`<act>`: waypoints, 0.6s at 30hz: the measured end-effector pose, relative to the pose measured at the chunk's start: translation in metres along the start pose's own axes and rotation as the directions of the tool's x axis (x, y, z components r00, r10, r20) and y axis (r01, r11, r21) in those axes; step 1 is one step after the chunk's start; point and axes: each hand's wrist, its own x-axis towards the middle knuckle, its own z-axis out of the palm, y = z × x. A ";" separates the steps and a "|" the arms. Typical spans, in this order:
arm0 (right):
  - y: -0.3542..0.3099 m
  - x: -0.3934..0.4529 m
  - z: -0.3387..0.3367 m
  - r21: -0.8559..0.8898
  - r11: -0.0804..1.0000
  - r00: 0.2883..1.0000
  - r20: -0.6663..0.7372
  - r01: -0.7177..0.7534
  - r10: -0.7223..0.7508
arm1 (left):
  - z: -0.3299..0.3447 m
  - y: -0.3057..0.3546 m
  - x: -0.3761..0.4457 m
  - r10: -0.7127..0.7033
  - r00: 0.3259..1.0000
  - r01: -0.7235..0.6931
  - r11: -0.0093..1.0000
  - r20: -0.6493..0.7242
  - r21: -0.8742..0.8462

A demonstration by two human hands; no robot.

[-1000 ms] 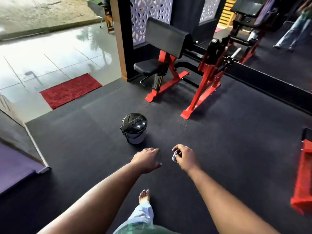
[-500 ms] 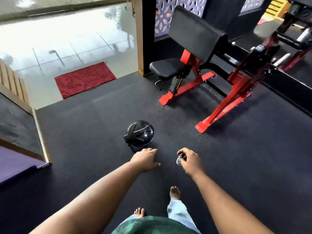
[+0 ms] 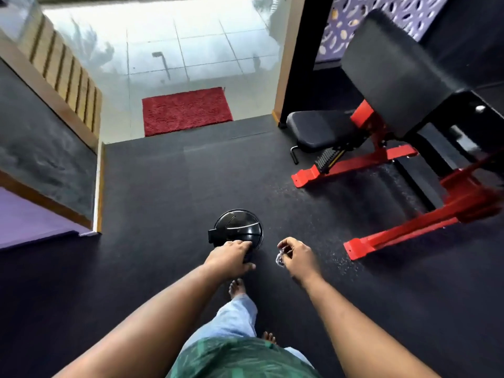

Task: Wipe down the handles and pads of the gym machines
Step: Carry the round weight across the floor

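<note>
- One black bin (image 3: 236, 228): left hand (image 3: 228, 259) over its near edge, fingers curled, grip unclear.
- Right hand (image 3: 298, 257) beside the bin, fingers pinching one crumpled wad (image 3: 280, 259).
- One red machine (image 3: 381, 148) beyond the bin.

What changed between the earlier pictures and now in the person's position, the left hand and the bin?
The person walked forward to the black lidded bin, and the left hand, clear of it a second ago, now reaches over the bin's near edge; real contact cannot be told. The right hand keeps pinching the small crumpled wipe. The bin, red mat and red machine stayed put.
</note>
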 end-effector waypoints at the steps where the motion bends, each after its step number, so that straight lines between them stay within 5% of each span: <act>1: -0.003 0.020 0.000 -0.018 1.000 1.000 0.009 0.003 -0.003 | -0.005 -0.006 0.015 -0.007 1.000 0.007 1.000 -0.001 -0.007; 18: -0.031 0.182 0.001 -0.056 0.996 0.977 0.194 -0.075 0.084 | -0.044 -0.082 0.134 -0.178 0.979 0.189 0.976 0.098 -0.112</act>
